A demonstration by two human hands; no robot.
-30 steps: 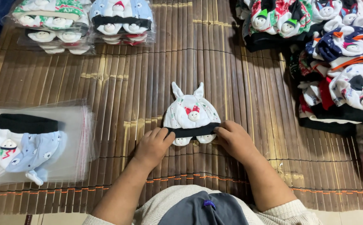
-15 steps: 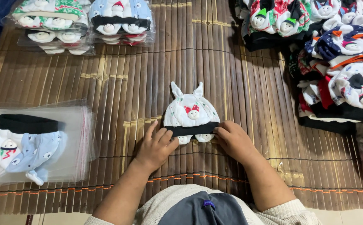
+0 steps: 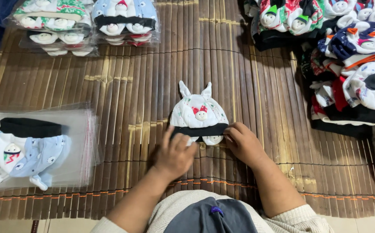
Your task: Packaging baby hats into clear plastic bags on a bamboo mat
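Centre frame, the white baby hat [image 3: 199,113] lies on the bamboo mat [image 3: 256,99], ears pointing up-frame. Left hand [image 3: 174,153] presses flat, fingers spread, on its black band [image 3: 199,130]; right hand [image 3: 241,142] pinches the band's right end.

Bamboo mat [image 3: 239,77], white baby hat [image 3: 199,113], bagged hats [image 3: 32,149], hat piles [image 3: 351,56]
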